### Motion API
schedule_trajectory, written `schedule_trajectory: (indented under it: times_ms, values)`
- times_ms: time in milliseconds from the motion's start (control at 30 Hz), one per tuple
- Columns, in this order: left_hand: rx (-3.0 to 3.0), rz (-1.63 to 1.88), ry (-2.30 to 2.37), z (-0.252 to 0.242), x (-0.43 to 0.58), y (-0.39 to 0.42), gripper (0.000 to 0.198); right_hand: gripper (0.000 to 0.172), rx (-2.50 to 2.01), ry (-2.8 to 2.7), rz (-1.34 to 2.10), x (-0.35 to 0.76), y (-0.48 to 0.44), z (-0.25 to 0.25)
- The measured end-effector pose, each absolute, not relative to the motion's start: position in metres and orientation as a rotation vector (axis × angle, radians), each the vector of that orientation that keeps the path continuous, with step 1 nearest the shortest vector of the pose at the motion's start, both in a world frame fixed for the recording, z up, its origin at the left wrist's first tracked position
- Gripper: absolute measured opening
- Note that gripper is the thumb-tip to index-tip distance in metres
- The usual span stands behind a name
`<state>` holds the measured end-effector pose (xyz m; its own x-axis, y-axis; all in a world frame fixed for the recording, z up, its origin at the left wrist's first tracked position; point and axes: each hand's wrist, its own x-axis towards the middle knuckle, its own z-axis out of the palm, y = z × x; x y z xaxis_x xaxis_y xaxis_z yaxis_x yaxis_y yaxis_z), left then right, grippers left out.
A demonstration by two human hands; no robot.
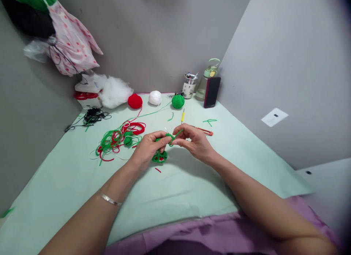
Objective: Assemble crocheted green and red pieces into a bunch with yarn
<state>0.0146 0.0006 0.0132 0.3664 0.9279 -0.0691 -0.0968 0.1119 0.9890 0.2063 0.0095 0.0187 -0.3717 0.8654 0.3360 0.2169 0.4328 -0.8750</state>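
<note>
My left hand is closed around a green crocheted piece, which hangs below the fingers and shows bits of red and white. Close against it, my right hand pinches a strand of green yarn between thumb and forefinger. The strand meets the green work at my left fingertips. A thin pale tip, perhaps a needle, sticks up there; its lower part is hidden. Just beyond my right hand lie a yellow-handled crochet hook and an orange cutter, partly covered by the hand.
Tangled red, green and white yarn lies left, with black yarn behind. Along the back stand red, white and green yarn balls, stuffing, a pen cup, a bottle and a phone.
</note>
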Motion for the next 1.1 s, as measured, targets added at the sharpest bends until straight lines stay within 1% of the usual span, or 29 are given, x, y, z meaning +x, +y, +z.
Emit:
schedule_trajectory:
  times_ms: [133, 200, 333, 400, 600, 767, 867, 967, 1100]
  values:
    - [1.264, 0.816, 0.876, 0.015, 0.011, 0.002, 0.030, 0.029, -0.896, -1.768, 1.280, 0.211, 0.011, 0.024]
    - [1.294, 0.756, 0.879, 0.014, 0.009, 0.003, 0.030, 0.029, -0.903, -1.703, 1.357, 0.214, 0.013, 0.025]
    - [1.347, 0.700, 0.906, 0.010, 0.008, 0.003, 0.033, 0.023, -0.975, -1.555, 1.512, 0.214, 0.015, 0.023]
    - [1.366, 0.668, 0.910, 0.008, 0.009, 0.002, 0.035, 0.024, -1.011, -1.499, 1.577, 0.212, 0.015, 0.022]
    - [1.381, 0.618, 0.914, 0.004, 0.011, 0.002, 0.037, 0.023, -0.965, -1.536, 1.648, 0.210, 0.012, 0.024]
    - [1.414, 0.640, 0.940, 0.002, 0.012, 0.003, 0.039, 0.024, -0.947, -1.255, 1.625, 0.206, 0.017, 0.018]
    - [1.376, 0.661, 0.924, 0.003, 0.012, 0.003, 0.037, 0.027, -0.960, -1.165, 1.704, 0.205, 0.021, 0.015]
    - [1.357, 0.654, 0.909, 0.003, 0.011, 0.003, 0.036, 0.028, -0.971, -1.266, 1.767, 0.207, 0.019, 0.018]
    - [1.374, 0.642, 0.923, 0.003, 0.011, 0.003, 0.037, 0.023, -0.989, -1.423, 1.712, 0.206, 0.014, 0.021]
